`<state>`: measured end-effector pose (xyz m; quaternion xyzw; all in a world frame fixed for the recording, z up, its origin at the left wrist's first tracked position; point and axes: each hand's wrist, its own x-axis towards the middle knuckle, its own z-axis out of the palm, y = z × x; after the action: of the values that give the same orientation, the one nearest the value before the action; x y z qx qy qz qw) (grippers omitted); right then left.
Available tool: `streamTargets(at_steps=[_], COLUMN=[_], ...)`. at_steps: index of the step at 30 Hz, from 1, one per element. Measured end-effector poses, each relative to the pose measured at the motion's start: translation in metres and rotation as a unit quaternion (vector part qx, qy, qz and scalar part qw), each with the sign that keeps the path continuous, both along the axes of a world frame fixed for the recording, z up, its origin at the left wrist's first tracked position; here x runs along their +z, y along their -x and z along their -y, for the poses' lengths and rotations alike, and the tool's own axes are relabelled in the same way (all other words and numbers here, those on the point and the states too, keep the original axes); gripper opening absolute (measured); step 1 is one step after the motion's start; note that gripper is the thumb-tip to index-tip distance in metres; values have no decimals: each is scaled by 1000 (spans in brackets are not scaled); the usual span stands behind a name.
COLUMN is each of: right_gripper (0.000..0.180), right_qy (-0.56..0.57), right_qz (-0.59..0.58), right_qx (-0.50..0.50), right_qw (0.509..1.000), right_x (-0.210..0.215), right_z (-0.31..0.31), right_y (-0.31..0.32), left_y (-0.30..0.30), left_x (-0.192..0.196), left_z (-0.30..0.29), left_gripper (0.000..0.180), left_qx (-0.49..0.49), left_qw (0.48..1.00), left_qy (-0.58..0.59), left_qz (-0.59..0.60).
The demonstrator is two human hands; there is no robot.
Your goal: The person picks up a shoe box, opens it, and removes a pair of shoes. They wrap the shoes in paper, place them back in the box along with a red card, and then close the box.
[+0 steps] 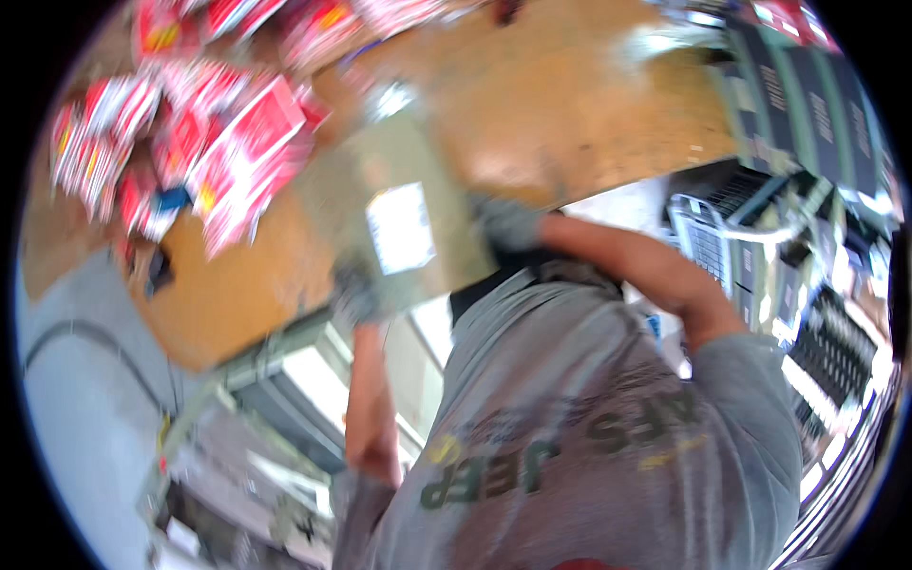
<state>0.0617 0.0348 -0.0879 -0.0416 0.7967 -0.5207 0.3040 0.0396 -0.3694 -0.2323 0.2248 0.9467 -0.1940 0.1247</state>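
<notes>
An olive-brown carton point(347, 180) with a white label point(401, 228) on its upper face is at the near edge of the table, in front of my body. My left hand point(355, 291), in a grey glove, is closed on its near left corner. On the opposite side my right hand point(509, 224), also gloved in grey, grips the carton's right edge. Motion blurs both hands, and the fingers are partly hidden against the carton. The carton's underside is out of sight.
The wooden table point(570, 104) spreads ahead. Red and white printed packets point(252, 152) lie piled on its left. Dark boxes point(807, 100) stand in a row at the far right. A grey metal frame point(285, 370) runs below the table's near edge, with a dark cable point(95, 332) at left.
</notes>
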Motion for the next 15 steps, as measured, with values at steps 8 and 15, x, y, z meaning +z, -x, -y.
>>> streamTargets(at_steps=[8,15], right_gripper=[67,71], right_qy=[-43,-162], right_qz=[-49,-48], right_qx=[127,-172], right_qw=[990,971], right_x=[-86,-83], right_z=[71,-72], right_y=[42,-41], left_y=[88,25], left_x=[62,105], left_z=[11,-123], left_gripper=[66,90], left_qx=[423,132], left_qw=[811,935], left_qy=[-390,-300], left_qz=[-102,-138])
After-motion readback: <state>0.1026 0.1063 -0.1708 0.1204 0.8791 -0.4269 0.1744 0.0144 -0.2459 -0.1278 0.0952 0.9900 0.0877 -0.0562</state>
